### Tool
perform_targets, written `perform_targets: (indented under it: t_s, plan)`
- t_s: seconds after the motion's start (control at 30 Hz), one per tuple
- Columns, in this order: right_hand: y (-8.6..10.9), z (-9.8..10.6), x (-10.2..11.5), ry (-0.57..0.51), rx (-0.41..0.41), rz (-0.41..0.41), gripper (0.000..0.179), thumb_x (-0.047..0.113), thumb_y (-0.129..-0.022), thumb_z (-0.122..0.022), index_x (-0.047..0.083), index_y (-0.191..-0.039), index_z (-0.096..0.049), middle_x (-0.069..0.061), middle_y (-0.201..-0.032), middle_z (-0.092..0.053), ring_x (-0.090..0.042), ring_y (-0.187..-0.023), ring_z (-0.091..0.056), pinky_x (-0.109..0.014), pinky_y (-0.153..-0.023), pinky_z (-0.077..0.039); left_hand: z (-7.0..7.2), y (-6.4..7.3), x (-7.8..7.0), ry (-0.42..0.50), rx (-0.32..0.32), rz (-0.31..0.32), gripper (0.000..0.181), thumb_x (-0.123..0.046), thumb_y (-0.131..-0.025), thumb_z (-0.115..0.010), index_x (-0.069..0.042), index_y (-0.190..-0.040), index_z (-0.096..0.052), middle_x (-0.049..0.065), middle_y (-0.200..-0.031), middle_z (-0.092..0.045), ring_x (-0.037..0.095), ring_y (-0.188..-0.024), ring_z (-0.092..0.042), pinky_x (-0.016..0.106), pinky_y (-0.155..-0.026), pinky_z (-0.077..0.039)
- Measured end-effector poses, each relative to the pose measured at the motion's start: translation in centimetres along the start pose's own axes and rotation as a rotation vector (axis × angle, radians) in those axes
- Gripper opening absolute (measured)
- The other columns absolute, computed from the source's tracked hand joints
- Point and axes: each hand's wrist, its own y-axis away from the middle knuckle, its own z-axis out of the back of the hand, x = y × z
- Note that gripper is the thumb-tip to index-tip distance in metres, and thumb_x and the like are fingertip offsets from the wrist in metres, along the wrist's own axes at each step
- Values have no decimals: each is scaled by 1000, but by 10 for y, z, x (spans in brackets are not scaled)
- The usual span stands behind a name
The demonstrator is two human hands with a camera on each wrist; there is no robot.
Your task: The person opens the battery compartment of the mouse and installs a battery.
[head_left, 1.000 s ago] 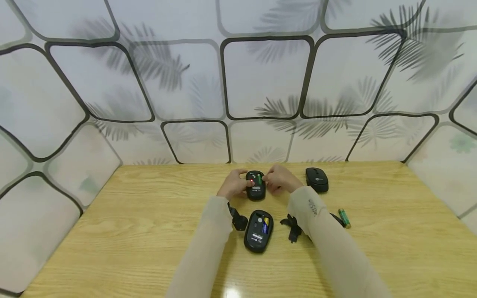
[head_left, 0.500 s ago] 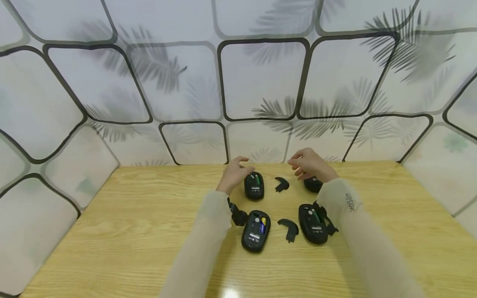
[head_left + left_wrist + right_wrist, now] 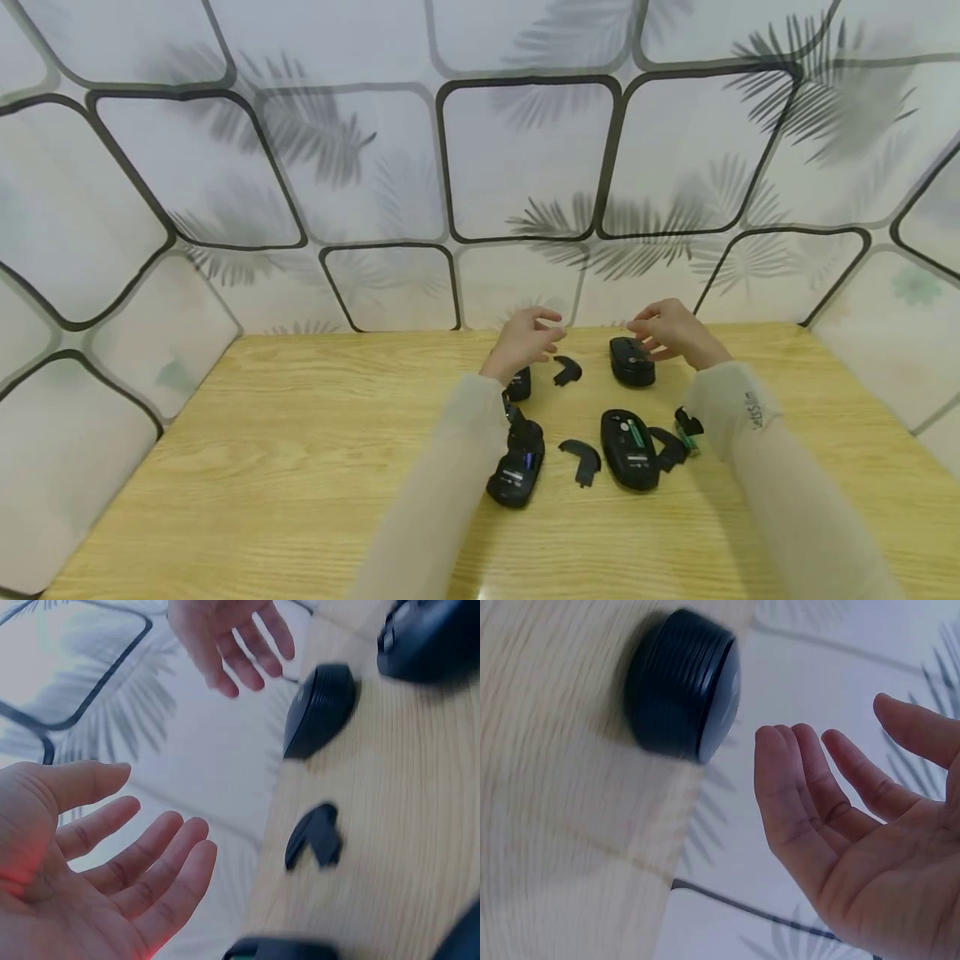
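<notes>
My left hand (image 3: 522, 342) hovers over the back of the table, fingers loosely bent and holding nothing. Below it lies an overturned computer mouse (image 3: 519, 385), mostly covered by the hand and wrist. To its right is a black curved battery cover (image 3: 567, 370), also visible as a dark cover (image 3: 316, 836) in the left wrist view. My right hand (image 3: 672, 331) is in the air by a black mouse (image 3: 632, 363) that stands right side up. In the right wrist view a gap separates the relaxed fingers from that mouse (image 3: 679, 686).
Two more overturned mice lie nearer me: one mouse (image 3: 513, 479) with a blue battery, another mouse (image 3: 630, 450) with a green one. Loose covers lie beside them, a middle cover (image 3: 583, 461) and a right cover (image 3: 670, 448). A green battery (image 3: 690, 443) is partly hidden at right.
My right hand has let go of work at the back mouse and moved right, past the upright mouse. The left hand has lifted off the same mouse and shifted right.
</notes>
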Motion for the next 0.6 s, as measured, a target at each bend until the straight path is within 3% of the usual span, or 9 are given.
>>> perform_targets:
  t_s: [0.27, 0.47, 0.6]
  plan:
    - [0, 11, -18, -9, 4, -30, 45, 18, -107, -51, -19, -132, -45, -33, -121, -51, -28, -91, -62, -39, -79, -64, -32, -15, -2, 34, 60, 43, 35, -11, -103, -60, 1, -136, -59, 18, -118, -66, 42, -112, -63, 47, -91, -61]
    - [-1, 12, -29, -26, -4, -52, 47, 20, -107, -49, -18, -135, -43, -40, -133, -44, -49, -114, -56, -48, -90, -61, -50, -24, 4, 50, 61, 96, 37, -10, -102, -62, 1, -137, -59, 16, -112, -64, 40, -114, -62, 46, -90, -61]
    - [0, 14, -36, -60, -16, -91, 48, 18, -106, -49, -17, -137, -41, -40, -137, -40, -48, -115, -54, -51, -93, -59, -64, -28, 8, 21, 63, 115, 41, -12, -102, -63, -1, -140, -56, 17, -118, -63, 38, -112, -63, 44, -90, -61]
